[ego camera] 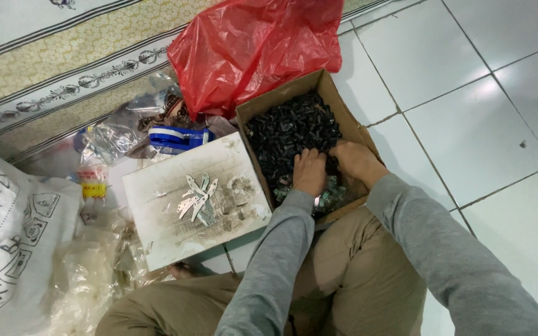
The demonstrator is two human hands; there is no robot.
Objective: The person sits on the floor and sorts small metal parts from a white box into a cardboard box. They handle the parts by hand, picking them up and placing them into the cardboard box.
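Head view: 2 hands [334,168] in brown cardboard box [350,124], red bag [256,50] behind.

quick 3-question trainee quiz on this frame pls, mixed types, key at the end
1. True or false: both hands are inside the cardboard box.
2. What lies on the white board left of the box? A) flat metal blades B) scissors C) coins
3. What colour is the plastic bag behind the box?

Key:
1. True: the left hand and right hand are both down among the small black parts.
2. A: the flat metal blades lie in a loose pile.
3. Red.
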